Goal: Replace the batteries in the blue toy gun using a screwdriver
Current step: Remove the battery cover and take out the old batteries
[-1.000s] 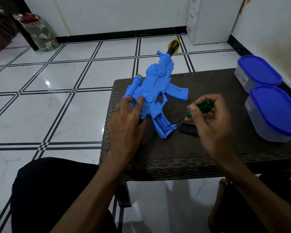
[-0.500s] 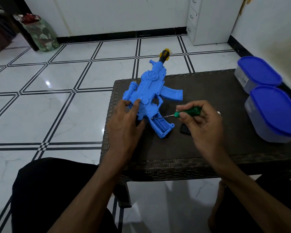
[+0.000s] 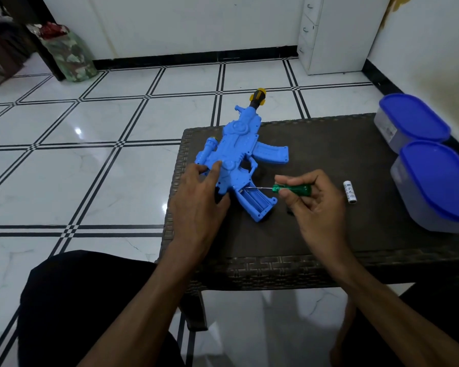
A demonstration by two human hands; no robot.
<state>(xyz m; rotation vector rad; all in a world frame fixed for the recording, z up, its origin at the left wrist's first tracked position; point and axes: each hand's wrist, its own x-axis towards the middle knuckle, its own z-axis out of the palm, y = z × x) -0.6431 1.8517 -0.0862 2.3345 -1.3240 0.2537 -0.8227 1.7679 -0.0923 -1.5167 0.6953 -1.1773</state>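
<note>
White glossy floor tiles (image 3: pixel 96 181) with black double-line borders fill the left of the view; a dark table (image 3: pixel 329 250) with a woven, rattan-like rim stands on them. The blue toy gun (image 3: pixel 239 154), moulded smooth plastic with ribbed detail and a yellow-and-black muzzle that overhangs the far edge, lies flat on the table's left part, its grip compartment open toward the viewer. Compared with half a second earlier, the gun has barely moved, and a white cylindrical battery (image 3: pixel 350 192) now shows on the table beyond the right hand. The left hand (image 3: pixel 199 207) presses on the gun's rear body with fingers spread and nearly straight. The right hand (image 3: pixel 316 207) pinches the translucent green handle of the screwdriver (image 3: pixel 292 188) between thumb and curled fingers; its thin metal shaft reaches the top of the open compartment. Two translucent oval containers (image 3: pixel 435 168) with smooth blue lids sit touching at the table's right edge.
</note>
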